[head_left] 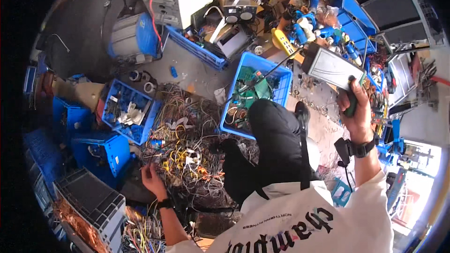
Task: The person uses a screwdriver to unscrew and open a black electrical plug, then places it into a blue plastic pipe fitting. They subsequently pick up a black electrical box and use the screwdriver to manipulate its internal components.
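My right hand (356,112) is raised at the right, its thumb on the near corner of a box-shaped device (335,68) with a pale top and dark sides. The fingers curl around a dark green part at that end; I cannot make out whether it belongs to the device. From the far end a black cord (276,67) runs left over a blue crate (287,86) holding green circuit boards (248,89). Low on the left, my left hand (153,181) has loosely bent fingers apart, with nothing visible in them, beside a heap of tangled wires (187,145).
Blue bins (136,129) of scrap stand at the left, near a grey crate (93,201) and copper wire (77,225). Ahead are a large white-sided cabinet (180,0) and a yellow power strip (283,42). Blue plastic parts (323,30) pile up at the far right.
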Available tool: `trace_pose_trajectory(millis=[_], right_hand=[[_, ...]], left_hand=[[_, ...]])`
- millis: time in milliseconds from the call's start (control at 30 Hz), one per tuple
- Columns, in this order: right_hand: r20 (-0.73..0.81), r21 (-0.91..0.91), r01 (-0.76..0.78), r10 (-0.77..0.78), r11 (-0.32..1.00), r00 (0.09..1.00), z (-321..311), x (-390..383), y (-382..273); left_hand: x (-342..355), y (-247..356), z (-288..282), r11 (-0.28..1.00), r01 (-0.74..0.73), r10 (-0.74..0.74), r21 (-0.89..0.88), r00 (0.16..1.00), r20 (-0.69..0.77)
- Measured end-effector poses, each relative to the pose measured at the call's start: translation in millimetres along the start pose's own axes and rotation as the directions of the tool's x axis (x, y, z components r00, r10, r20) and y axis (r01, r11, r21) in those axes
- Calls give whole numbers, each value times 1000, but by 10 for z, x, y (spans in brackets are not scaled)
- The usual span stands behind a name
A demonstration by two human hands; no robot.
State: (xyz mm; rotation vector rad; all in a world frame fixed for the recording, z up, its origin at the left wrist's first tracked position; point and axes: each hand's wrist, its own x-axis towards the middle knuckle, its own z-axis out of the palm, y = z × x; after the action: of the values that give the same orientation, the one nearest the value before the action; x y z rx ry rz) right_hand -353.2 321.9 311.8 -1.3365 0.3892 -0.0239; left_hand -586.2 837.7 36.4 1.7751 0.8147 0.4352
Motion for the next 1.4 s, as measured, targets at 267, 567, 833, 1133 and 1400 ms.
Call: trace_pose_trajectory(millis=[267,567,833,1133,1400], right_hand=[[-88,-13,9,-10,1000,996,-852,517,-106],[-170,124,-237,256,964,952,-3091,1783,335],[-242,461,-338,482,821,842,-5057,2489,726],[-449,636,-218,586,740,675,-6514,3136,1267],[-294,750,-289,690,596,661,-6619,3177,1164]], left_hand=[[-13,719,1211,1000,-4,4,-10,1000,26],[-605,1677,3308,990,-82,64,111,986,153],[-1081,3007,5560,885,-357,248,300,904,347],[-1702,3620,7390,827,-513,323,232,769,551],[-1943,3970,7583,847,-483,336,221,809,483]])
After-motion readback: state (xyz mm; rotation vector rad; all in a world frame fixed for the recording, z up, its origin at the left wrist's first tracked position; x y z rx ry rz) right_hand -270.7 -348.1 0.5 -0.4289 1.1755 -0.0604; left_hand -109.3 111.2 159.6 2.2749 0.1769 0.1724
